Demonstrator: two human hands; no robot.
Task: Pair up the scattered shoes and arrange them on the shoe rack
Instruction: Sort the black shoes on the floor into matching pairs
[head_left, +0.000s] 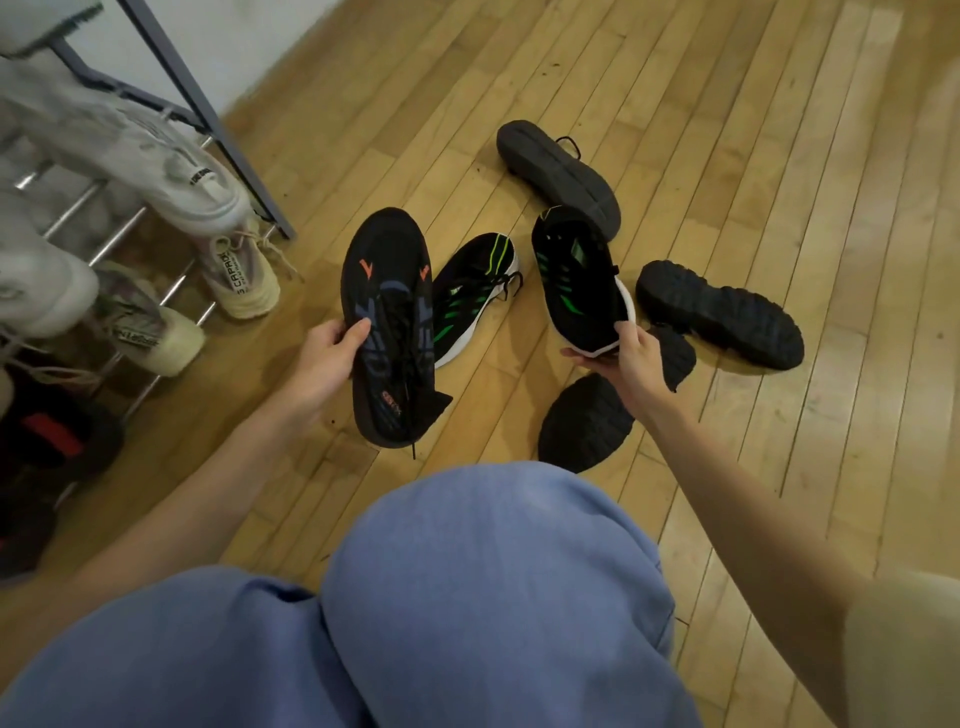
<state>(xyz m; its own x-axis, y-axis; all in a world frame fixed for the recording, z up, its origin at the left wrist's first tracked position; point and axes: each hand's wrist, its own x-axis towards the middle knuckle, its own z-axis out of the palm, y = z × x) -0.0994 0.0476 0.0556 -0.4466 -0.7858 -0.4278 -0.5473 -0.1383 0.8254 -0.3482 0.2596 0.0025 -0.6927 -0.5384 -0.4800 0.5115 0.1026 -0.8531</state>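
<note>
**A:** What's the room giving you?

**B:** I'm looking down at a wooden plank floor (675, 104) that fills most of the view, with a pale wall along the top left. The shoe rack (171, 88), dark frame with metal bars, stands at the left edge, already holding pale sneakers (156, 156) and, lower down, dark shoes that are blurred. Blue trousers (441, 597) cover the bottom of my view.

**A:** And the loose shoes?

**B:** Scattered mid-floor. A black shoe with green stripes (467, 296) lies on the planks. A dark shoe (558, 176) lies sole-up beyond it; a chunky black shoe (719, 314) lies sole-up to the right, and another chunky one (587, 423) sits near my knee.

**A:** Hands?

**B:** Both arms reach forward. My left hand (327, 358) is curled round the side of a black shoe with orange marks (389, 322), lifted off the floor. My right hand (623, 358) pinches the heel of a second green-striped shoe (576, 275), toe pointing away.
</note>
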